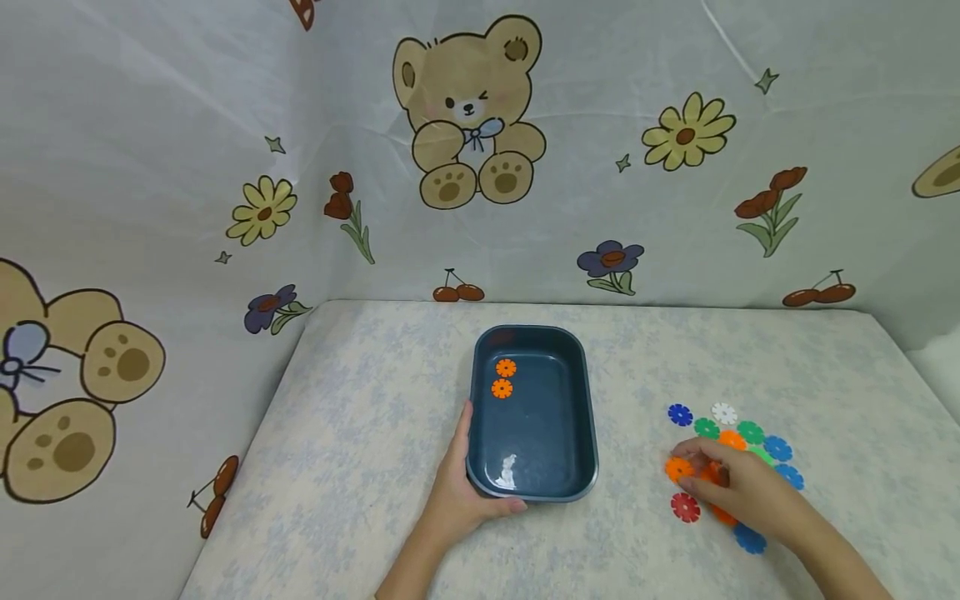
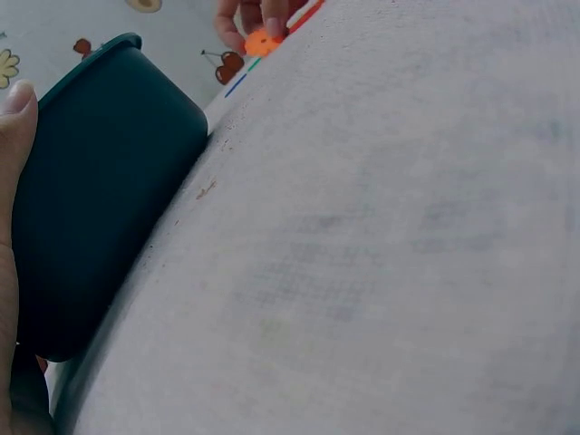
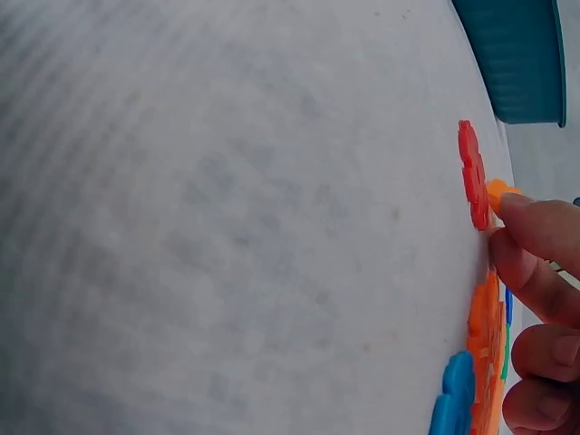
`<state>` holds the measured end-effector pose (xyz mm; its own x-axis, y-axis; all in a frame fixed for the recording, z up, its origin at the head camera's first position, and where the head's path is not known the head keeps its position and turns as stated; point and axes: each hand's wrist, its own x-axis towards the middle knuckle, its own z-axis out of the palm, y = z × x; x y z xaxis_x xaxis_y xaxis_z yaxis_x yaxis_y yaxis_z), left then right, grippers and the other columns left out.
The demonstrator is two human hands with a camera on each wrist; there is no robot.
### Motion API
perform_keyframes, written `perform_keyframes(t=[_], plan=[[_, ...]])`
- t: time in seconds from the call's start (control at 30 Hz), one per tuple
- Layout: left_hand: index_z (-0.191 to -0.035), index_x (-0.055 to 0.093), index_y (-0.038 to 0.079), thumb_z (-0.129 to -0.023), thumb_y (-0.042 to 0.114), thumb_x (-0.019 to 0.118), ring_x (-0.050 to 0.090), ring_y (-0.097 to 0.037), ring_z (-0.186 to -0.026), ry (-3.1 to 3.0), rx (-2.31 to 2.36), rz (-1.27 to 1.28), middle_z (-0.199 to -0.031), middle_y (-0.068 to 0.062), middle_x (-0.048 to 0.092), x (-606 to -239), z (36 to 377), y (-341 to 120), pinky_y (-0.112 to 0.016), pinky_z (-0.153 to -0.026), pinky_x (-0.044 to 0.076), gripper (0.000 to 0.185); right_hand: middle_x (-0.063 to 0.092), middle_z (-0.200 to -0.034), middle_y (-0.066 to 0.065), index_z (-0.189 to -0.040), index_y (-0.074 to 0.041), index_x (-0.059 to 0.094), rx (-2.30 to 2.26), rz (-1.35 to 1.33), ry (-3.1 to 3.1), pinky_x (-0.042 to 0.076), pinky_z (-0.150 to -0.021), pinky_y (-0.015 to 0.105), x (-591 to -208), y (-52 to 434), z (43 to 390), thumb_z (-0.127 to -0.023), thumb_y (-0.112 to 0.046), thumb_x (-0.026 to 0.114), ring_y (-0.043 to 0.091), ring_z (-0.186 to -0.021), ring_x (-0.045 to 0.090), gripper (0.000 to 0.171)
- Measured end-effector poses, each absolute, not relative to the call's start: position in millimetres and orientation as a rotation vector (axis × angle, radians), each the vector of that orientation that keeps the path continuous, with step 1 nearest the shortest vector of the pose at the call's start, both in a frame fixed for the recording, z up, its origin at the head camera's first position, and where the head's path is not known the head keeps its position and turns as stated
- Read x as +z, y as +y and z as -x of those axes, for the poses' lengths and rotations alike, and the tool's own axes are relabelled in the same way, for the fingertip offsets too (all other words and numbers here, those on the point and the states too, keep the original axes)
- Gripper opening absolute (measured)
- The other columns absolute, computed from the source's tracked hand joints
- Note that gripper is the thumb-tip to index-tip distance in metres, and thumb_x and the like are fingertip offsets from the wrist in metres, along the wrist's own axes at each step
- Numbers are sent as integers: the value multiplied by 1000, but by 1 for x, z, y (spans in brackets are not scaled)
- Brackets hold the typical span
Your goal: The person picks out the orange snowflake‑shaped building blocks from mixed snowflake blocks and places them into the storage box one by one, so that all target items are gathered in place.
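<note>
My left hand (image 1: pixel 467 496) grips the near left corner of a dark blue-green tray (image 1: pixel 534 433), its thumb along the front and fingers at the left side. Inside the tray lie two orange snowflake discs (image 1: pixel 506 367), close together toward the far left. My right hand (image 1: pixel 750 487) pinches another orange snowflake disc (image 1: pixel 679 469) between thumb and fingers, as the right wrist view also shows. Under and around that hand spreads a group of notched plastic discs, including a red disc (image 1: pixel 686 507), a white disc (image 1: pixel 724 413) and a dark blue disc (image 1: pixel 680 415). The palm hides part of the group.
Pale mottled cloth covers the table (image 1: pixel 360 417). Behind it and along the left hangs a white curtain (image 1: pixel 585 50) printed with bears, flowers and cherries. More blue discs (image 1: pixel 778 448) and green discs (image 1: pixel 750 432) lie at the group's far and right side.
</note>
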<state>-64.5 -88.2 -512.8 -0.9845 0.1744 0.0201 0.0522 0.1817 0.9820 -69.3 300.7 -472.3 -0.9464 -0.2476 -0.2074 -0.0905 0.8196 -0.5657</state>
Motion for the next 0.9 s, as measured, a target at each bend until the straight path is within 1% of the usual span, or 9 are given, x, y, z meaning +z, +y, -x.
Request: perform_keyframes(t=[0.07,0.17,0.23,0.3,0.4,0.57,0.67,0.8,0.9], plan=[[-161,4,31,-58,31,98,15,-19,-154,2336,1931,-214,-166,15,11,-512,64,-88,-60,-120,22,139,67,-97,-8,-118,-23,67,-825,235,2710,42,-56,19,-472,301,70,-83,-35,79,2,-73,47,38],[-161,4,32,-58,32,98,14,-17,-154,2337,1923,-209,-166,16,11,-512,64,-88,-58,-120,22,139,70,-98,-9,-121,-21,69,-819,193,2696,37,-52,21,-470,301,71,-81,-38,79,3,-70,44,44],[-160,3,33,-58,33,98,15,-16,-153,2338,1914,-212,-166,18,11,-512,64,-89,-58,-120,23,139,70,-95,-9,-121,-19,70,-816,174,2697,33,-50,22,-469,301,71,-79,-39,81,5,-67,41,47],[-161,4,32,-58,32,98,15,-18,-154,2340,1919,-219,-166,17,11,-512,65,-89,-59,-120,23,139,68,-91,-9,-120,-18,71,-809,180,2707,29,-48,24,-468,300,70,-78,-39,81,6,-65,39,49],[-161,4,31,-58,31,98,16,-20,-154,2335,1935,-228,-166,15,12,-512,65,-88,-60,-119,23,139,63,-86,-9,-119,-18,71,-762,163,2719,29,-48,23,-467,298,71,-76,-40,83,7,-65,38,50],[-161,4,31,-58,31,98,16,-21,-154,2320,1961,-222,-166,14,13,-512,65,-88,-60,-119,22,140,55,-80,-7,-118,-17,71,-725,168,2763,34,-49,21,-466,292,78,-78,-45,81,7,-65,42,50],[-161,3,31,-58,30,98,16,-21,-154,2318,1966,-223,-166,14,13,-513,65,-89,-61,-119,22,140,52,-76,-6,-116,-15,72,-781,202,2820,34,-48,21,-464,285,85,-81,-38,81,8,-64,43,43],[-161,2,31,-58,28,98,15,-21,-154,2307,1974,-227,-166,14,11,-513,65,-89,-60,-119,21,141,50,-75,-6,-111,-14,72,-875,302,2915,35,-48,21,-463,274,94,-82,-22,81,7,-64,43,32],[-161,1,31,-58,26,98,13,-20,-154,2298,1976,-232,-166,15,10,-513,65,-88,-60,-120,21,142,49,-74,-7,-110,-15,72,-938,374,2981,34,-48,21,-464,265,101,-82,-17,81,6,-62,42,29]])
